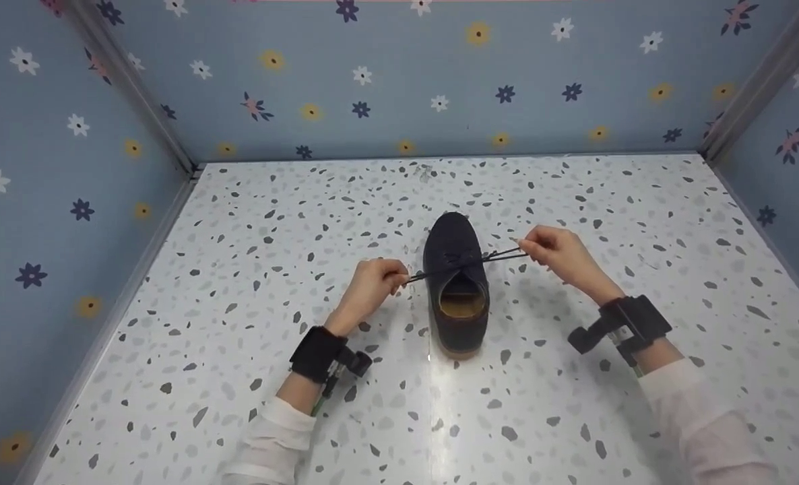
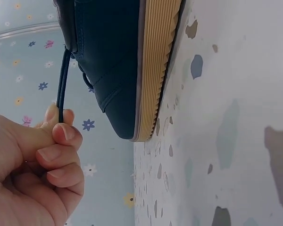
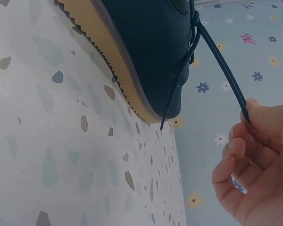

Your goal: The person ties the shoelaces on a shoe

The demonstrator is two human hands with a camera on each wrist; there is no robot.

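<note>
A dark navy shoe (image 1: 459, 333) with a tan ridged sole (image 2: 156, 61) stands on the table, its toe pointing away from me. To its left, my left hand (image 1: 374, 286) pinches a doubled strand of the dark shoelace (image 2: 63, 84) between thumb and fingers. My right hand (image 1: 561, 256) pinches another doubled strand (image 3: 224, 66) on the right side. Both strands stretch taut from a knot (image 3: 195, 20) over the shoe's tongue. In the right wrist view a loose lace end (image 3: 168, 110) hangs down the shoe's side.
The speckled white tabletop (image 1: 251, 350) lies under the shoe and both arms. Blue flowered panels (image 1: 399, 87) enclose it at the back, left and right. Each wrist wears a black strap (image 1: 317, 353) with a small camera.
</note>
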